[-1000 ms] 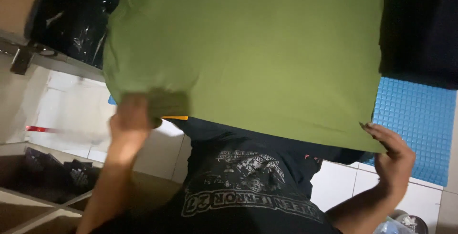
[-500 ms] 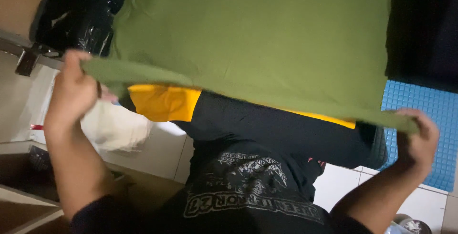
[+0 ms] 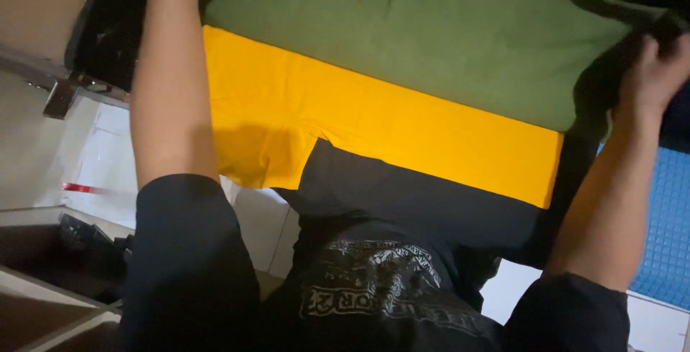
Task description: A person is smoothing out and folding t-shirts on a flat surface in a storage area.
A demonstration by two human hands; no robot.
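- Two arms reached far across the stack; your right hand (image 3: 658,65) was clamped on the green cloth (image 3: 431,36), which lay over the yellow cloth (image 3: 374,126).
- Pulling both edges evenly would have kept the fold flat.
- Your left hand was cut off above; its grip couldn't be told.

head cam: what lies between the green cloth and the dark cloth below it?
A yellow cloth shows as a band between the green cloth and the dark cloth in the head view, apparently layered under the green and over the dark one.
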